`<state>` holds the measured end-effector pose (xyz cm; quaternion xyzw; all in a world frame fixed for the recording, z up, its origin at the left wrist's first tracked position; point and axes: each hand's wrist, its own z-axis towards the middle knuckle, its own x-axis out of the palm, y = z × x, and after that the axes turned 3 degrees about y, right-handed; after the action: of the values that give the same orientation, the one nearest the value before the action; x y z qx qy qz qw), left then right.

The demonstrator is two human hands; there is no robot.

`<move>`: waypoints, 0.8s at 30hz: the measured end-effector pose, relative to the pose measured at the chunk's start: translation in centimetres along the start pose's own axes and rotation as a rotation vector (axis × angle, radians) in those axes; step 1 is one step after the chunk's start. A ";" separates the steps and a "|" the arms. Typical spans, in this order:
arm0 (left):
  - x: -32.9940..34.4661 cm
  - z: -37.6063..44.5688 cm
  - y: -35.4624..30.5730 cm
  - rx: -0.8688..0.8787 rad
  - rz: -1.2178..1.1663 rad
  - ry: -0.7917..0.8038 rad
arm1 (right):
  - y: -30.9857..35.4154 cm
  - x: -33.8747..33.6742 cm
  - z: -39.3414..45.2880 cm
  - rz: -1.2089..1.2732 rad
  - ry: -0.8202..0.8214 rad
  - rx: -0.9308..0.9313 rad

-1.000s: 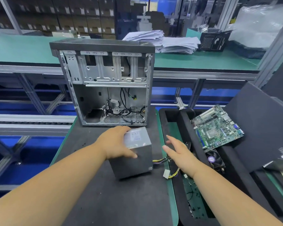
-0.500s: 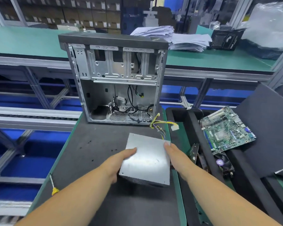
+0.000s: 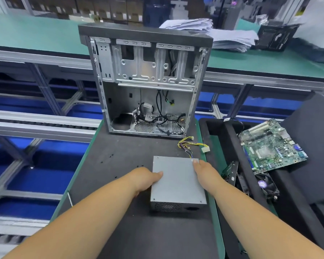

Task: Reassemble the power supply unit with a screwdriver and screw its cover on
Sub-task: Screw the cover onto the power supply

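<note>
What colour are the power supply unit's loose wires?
Mostly yellow, some black and purple, on the wires; seen in the head view.

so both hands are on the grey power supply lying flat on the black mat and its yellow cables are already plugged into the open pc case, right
Not quite. In the head view the cable bundle lies loose on the black mat, its white connector unplugged, outside the open case. The rest holds: the left hand and right hand are on the power supply, which lies flat.
</note>
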<state>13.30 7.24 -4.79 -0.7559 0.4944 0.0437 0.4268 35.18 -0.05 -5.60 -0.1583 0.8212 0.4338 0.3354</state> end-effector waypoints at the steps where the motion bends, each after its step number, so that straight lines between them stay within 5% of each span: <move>1: 0.0 0.2 0.2 0.011 -0.024 0.004 | 0.0 -0.1 0.1 0.023 0.013 0.019; 6: -1.2 -0.1 1.9 0.110 -0.093 -0.060 | 0.3 -1.7 0.0 0.478 0.012 0.278; 11: -5.8 -1.0 4.6 0.095 0.096 -0.310 | 1.6 -3.9 0.1 0.623 -0.097 0.274; 17: -9.6 -2.6 9.2 -0.303 0.518 -0.448 | 3.3 -3.9 0.3 0.686 -0.250 0.012; 20: -9.2 -3.5 11.7 -0.530 0.517 -0.404 | 4.1 -3.6 -0.1 0.690 -0.292 -0.082; 24: -7.5 -3.5 13.2 -0.602 0.474 -0.383 | 5.0 -3.1 -0.6 0.710 -0.286 -0.112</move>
<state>-2.10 8.24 -6.86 -0.6907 0.5313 0.4225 0.2493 34.45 2.21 -0.16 0.1799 0.7450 0.5846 0.2661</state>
